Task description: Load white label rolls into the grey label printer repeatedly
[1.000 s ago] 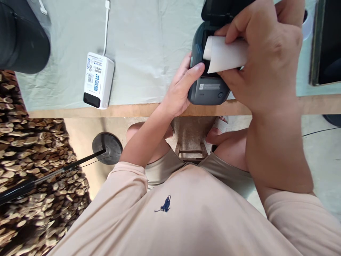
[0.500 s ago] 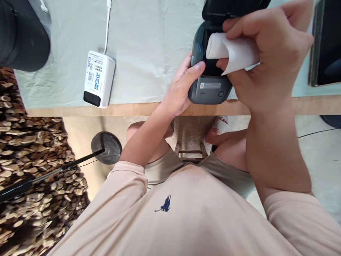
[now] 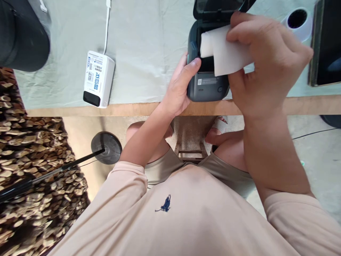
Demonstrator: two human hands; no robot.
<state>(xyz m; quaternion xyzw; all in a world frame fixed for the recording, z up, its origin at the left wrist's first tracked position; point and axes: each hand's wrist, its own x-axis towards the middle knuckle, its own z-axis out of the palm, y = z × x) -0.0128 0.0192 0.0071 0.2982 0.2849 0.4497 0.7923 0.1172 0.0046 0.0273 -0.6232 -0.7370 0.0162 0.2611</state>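
A dark grey label printer stands at the table's front edge with its lid raised. My left hand grips the printer's left side, its thumb resting on the rim. Between the fingers of my right hand is a white paper roll, held over the printer's open compartment. A flap of paper hangs loose from the roll toward the printer's front. My right hand covers the roll's right end and part of the printer's right side.
On the left of the table are a white power bank with a white cable and a dark cylindrical object. To the right are a white round-faced device and a black-screened tablet-like object. A black stand base is on the floor.
My right hand has moved left and turned with the paper roll, so the loose flap now faces me more. The printer has shifted slightly left. The white round-faced device has come into view.
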